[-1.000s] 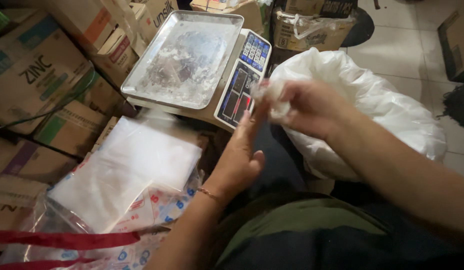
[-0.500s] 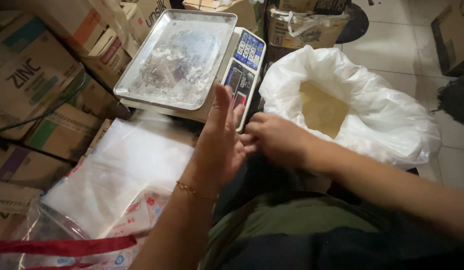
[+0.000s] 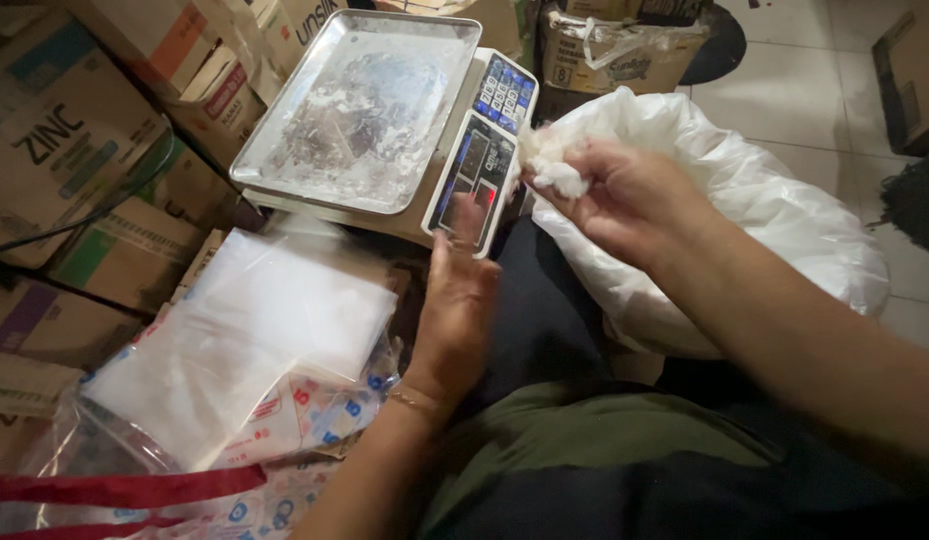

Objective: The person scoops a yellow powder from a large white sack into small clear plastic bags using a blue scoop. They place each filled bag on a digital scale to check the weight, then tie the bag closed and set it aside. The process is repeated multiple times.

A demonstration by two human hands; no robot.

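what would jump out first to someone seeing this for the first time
The digital scale at top centre, its steel tray lined with crinkled clear plastic. Just right of it the right hand pinches a bunched bit of white plastic from the big white bag, while the left hand reaches toward the scale's keypad.

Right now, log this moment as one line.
right hand: pinching white bag mouth | left hand: open, below scale | tray: plastic-lined
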